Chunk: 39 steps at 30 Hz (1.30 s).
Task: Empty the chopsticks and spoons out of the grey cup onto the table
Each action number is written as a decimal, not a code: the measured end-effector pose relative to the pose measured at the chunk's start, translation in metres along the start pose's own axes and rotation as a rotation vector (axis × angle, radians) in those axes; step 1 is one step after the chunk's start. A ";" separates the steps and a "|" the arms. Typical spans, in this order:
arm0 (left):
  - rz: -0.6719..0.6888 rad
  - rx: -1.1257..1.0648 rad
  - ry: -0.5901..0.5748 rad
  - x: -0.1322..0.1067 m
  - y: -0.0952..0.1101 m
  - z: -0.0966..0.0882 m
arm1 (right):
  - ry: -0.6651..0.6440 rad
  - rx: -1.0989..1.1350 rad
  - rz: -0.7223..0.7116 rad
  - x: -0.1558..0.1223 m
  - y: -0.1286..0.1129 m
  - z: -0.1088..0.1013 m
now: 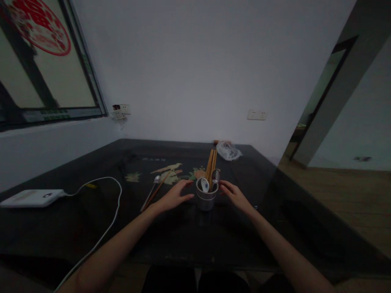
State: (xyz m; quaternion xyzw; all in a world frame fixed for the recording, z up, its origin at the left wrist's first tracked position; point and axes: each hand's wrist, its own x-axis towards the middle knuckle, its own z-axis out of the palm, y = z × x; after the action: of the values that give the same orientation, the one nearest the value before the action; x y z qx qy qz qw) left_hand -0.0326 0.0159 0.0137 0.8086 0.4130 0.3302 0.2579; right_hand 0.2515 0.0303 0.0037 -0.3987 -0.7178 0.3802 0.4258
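Note:
A metal utensil cup (205,202) stands upright on the dark table, between my two hands. Wooden chopsticks (211,165), a white spoon (204,185) and a metal utensil (216,175) stick up out of it. My left hand (176,195) is just left of the cup, thumb and fingers apart, with a small gap to its wall. On the cup's right side is my right hand (234,194), fingers slightly curled and holding nothing; whether a fingertip touches the rim I cannot tell. Left of my left hand lie a metal spoon (157,179) and a brown chopstick (159,188).
A white power bank (32,198) lies at the left, its white cable (119,199) running toward my left arm. At the table's back edge rests a crumpled clear plastic bag (227,150). The dark table (244,248) meets a white wall with sockets (256,115).

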 end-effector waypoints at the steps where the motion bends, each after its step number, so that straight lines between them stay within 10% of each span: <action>1: 0.002 -0.042 -0.014 0.000 0.003 0.005 | -0.005 0.003 0.003 0.002 -0.002 0.002; 15: -0.054 -0.385 0.101 0.012 0.008 0.067 | -0.055 0.406 0.242 0.032 -0.033 0.025; 22: -0.069 -0.321 0.197 0.007 0.011 0.071 | 0.120 0.308 0.256 0.039 -0.028 0.034; 39: -0.059 -0.234 0.242 0.005 0.019 0.070 | 0.083 0.095 0.070 0.044 -0.030 0.030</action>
State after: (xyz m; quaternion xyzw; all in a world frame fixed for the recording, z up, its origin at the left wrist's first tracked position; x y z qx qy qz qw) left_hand 0.0309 -0.0003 -0.0171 0.7150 0.4234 0.4632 0.3081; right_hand 0.2023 0.0520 0.0338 -0.4183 -0.6663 0.4118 0.4599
